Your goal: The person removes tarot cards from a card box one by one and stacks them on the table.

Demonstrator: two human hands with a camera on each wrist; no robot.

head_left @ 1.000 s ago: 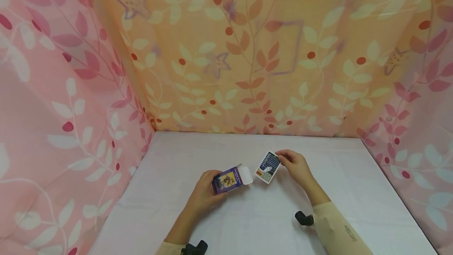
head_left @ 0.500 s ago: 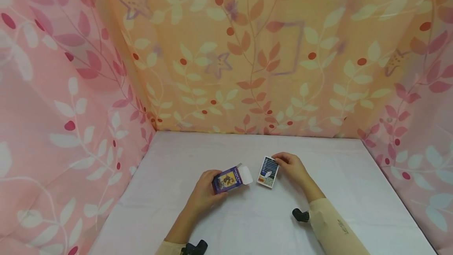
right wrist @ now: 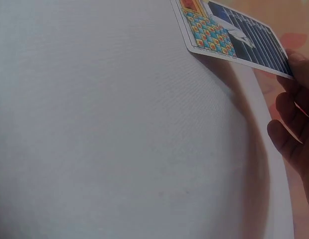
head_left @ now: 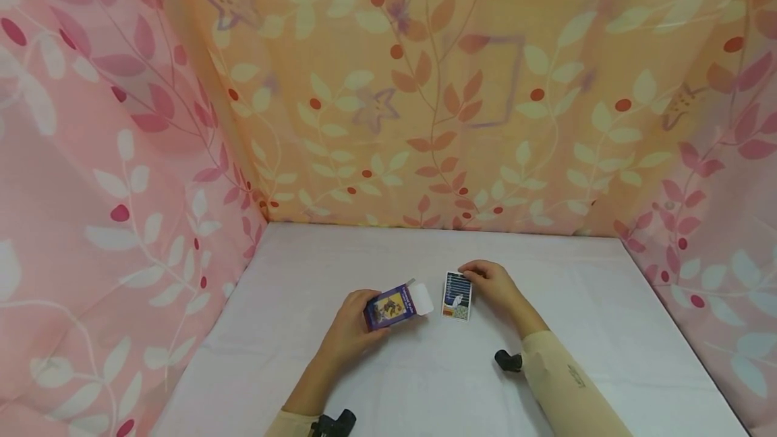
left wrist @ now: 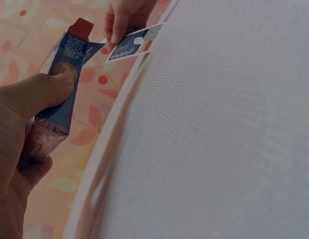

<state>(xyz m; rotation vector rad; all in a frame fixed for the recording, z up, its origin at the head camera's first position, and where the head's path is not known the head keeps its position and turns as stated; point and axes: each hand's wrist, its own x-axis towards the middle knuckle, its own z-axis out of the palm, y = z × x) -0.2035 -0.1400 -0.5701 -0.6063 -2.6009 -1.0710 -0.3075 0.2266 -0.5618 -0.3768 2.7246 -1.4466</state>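
Note:
My left hand (head_left: 355,326) grips a small purple-blue card box (head_left: 390,307) with a yellow picture on its front. The white flap at the box's right end stands open. In the left wrist view the thumb presses on the printed narrow side of the box (left wrist: 65,84). To the right of the flap, my right hand (head_left: 494,285) pinches a picture card (head_left: 457,296) by its far right corner, between thumb and fingers. The card (right wrist: 234,37) shows dark stripes, a white shape and a coloured checkered patch inside a white border; its near edge is close over the table.
A white cloth covers the table (head_left: 388,383). Pink leaf-patterned curtains (head_left: 152,221) hang at both sides, and an orange one (head_left: 364,86) closes off the back. Black wrist devices (head_left: 508,361) sit at both beige sleeves (head_left: 564,376).
The right hand has moved slightly left, and the card has swung from a slant to nearly upright in the head view. The left hand and box have stayed in place.

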